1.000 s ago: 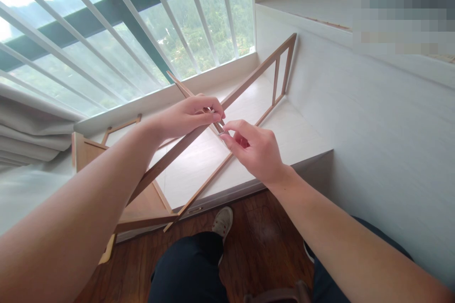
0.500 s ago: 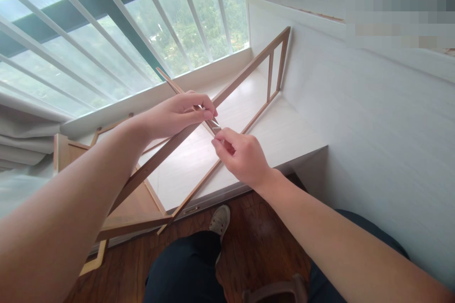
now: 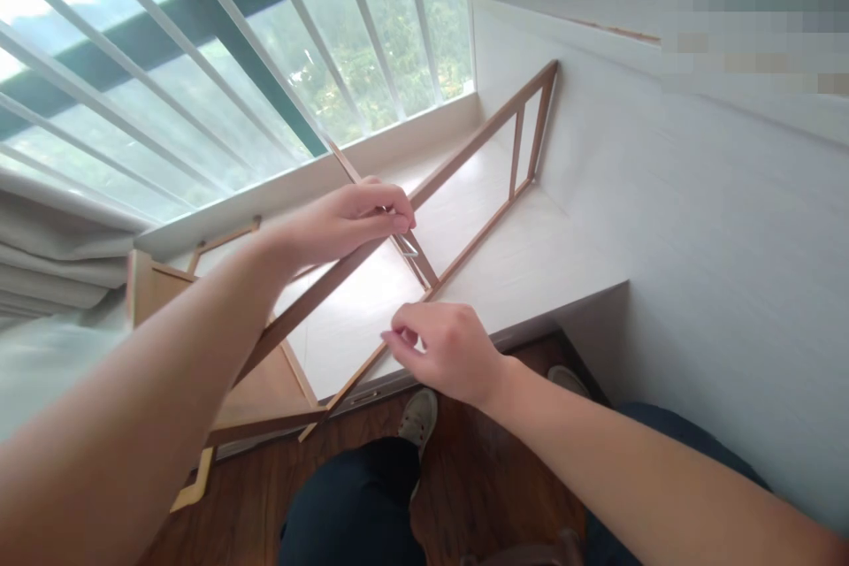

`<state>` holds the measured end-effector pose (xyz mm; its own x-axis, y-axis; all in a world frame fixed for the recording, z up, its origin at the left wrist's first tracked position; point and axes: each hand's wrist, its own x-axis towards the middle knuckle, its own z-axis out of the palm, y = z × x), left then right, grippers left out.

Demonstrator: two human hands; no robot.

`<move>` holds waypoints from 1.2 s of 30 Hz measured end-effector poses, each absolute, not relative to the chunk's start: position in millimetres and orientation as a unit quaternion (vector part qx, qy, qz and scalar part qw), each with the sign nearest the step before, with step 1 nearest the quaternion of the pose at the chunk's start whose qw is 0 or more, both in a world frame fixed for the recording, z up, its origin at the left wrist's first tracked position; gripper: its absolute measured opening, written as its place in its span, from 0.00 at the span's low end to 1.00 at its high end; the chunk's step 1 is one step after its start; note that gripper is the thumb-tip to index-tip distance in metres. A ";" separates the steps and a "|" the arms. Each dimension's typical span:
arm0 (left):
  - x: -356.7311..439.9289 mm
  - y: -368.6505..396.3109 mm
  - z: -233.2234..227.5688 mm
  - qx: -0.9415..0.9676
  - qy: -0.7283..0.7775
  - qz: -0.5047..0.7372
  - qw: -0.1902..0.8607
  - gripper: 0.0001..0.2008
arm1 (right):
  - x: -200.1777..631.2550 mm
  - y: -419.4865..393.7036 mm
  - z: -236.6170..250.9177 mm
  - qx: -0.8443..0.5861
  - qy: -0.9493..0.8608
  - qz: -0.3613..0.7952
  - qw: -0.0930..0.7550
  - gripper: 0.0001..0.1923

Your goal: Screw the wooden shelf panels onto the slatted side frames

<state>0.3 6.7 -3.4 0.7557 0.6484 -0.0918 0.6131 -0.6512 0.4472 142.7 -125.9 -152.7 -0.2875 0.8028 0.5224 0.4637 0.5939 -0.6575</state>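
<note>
A long wooden frame (image 3: pixel 478 137) of thin rails and short uprights stands tilted on the white window ledge (image 3: pixel 531 256). My left hand (image 3: pixel 345 217) grips its top rail where a thin wooden slat (image 3: pixel 415 248) crosses it; a small metal piece (image 3: pixel 409 249) shows just below my fingers. My right hand (image 3: pixel 444 349) hovers lower, near the frame's bottom rail at the ledge's front edge, fingers pinched together; whether anything is in them I cannot tell.
White window bars (image 3: pixel 292 26) run behind the ledge. A white wall panel (image 3: pixel 696 221) rises on the right. A wooden panel (image 3: pixel 159 283) and a folded curtain (image 3: pixel 59 256) are at left. My legs and shoes (image 3: pixel 417 416) stand on the dark wood floor (image 3: pixel 478 460).
My right hand has left the crossing point by my left hand and dropped down toward the frame's bottom rail. My left hand has kept its grip on the top rail.
</note>
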 end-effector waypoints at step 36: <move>-3.2 8.1 -4.4 0.920 0.312 0.043 0.236 0.12 | 158.0 -85.6 -129.8 -0.365 -0.634 0.117 0.672 0.05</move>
